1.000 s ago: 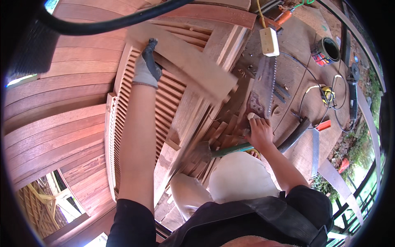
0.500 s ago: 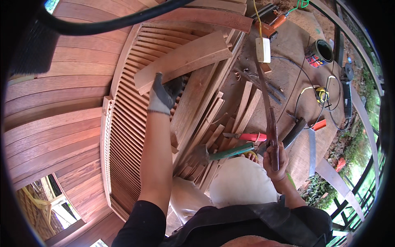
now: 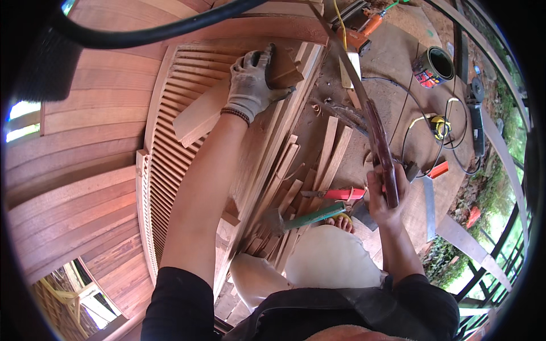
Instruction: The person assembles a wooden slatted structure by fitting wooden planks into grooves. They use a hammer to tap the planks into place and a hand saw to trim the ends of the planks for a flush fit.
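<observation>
Since the earlier frame the left hand (image 3: 250, 85) has gone up the louvred panel (image 3: 170, 165) with its plank (image 3: 227, 96), and the right hand (image 3: 387, 190) has lifted the saw (image 3: 364, 102) off the floor (image 3: 392, 62).

The panel leans against the plank wall (image 3: 74, 153), its slats running across. The plank lies slanting over the panel's top — the gloved left hand is clamped on its upper end. The saw's blade points away and up, its dark handle gripped in the closed bare right hand. Loose wood strips (image 3: 318, 165) lie on the floor between the two hands. A green-handled tool (image 3: 315, 216) and a red-handled one (image 3: 341, 194) lie just beside the right hand. Farther off stand a tin can (image 3: 433, 65) and a yellow tape measure (image 3: 441, 126).
</observation>
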Action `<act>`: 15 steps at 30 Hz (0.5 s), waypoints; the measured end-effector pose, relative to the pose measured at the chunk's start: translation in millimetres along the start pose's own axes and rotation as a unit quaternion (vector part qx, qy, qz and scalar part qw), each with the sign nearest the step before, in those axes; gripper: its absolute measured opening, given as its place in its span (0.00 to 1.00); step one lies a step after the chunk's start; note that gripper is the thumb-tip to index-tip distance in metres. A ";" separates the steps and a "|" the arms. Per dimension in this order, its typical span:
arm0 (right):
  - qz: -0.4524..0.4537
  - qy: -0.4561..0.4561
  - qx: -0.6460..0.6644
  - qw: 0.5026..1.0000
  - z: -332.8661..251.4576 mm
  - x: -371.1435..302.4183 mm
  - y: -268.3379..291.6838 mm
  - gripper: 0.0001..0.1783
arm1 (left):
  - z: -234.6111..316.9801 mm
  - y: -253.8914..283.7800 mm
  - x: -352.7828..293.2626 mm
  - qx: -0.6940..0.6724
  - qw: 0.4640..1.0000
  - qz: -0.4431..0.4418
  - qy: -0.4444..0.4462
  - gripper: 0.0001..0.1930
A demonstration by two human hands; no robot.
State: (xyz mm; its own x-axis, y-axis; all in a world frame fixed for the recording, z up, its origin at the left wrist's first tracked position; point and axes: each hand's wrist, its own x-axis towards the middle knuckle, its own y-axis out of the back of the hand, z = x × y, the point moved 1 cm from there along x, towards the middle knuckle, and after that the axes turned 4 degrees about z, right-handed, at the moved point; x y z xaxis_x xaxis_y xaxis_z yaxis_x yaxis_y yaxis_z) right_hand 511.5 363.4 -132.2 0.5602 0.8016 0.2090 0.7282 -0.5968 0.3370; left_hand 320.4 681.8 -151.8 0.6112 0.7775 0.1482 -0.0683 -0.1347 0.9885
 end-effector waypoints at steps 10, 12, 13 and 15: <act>-0.023 0.067 0.040 0.997 15.8 85.9 -51.6 0.10 | -13.0 -7.2 85.6 -0.017 0.998 0.025 0.057 0.61; -0.028 0.106 0.066 0.992 24.7 91.8 -57.6 0.10 | -15.9 -9.9 86.5 -0.046 0.994 0.012 0.095 0.63; -0.030 0.126 0.078 0.989 28.8 92.2 -59.4 0.10 | -15.6 -11.2 86.2 -0.025 0.996 0.004 0.088 0.62; -0.039 0.126 0.081 0.988 37.0 89.6 -60.4 0.10 | -14.1 -12.4 88.2 0.017 0.997 -0.012 0.074 0.61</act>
State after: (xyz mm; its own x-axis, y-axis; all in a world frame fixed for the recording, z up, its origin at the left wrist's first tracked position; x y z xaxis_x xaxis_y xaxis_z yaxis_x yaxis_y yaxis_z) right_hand 532.3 470.0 -167.7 0.3987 0.8172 0.4162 0.8307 -0.5141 0.2136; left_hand 364.1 760.8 -150.6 0.4887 0.8627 0.1304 -0.0265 -0.1347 0.9905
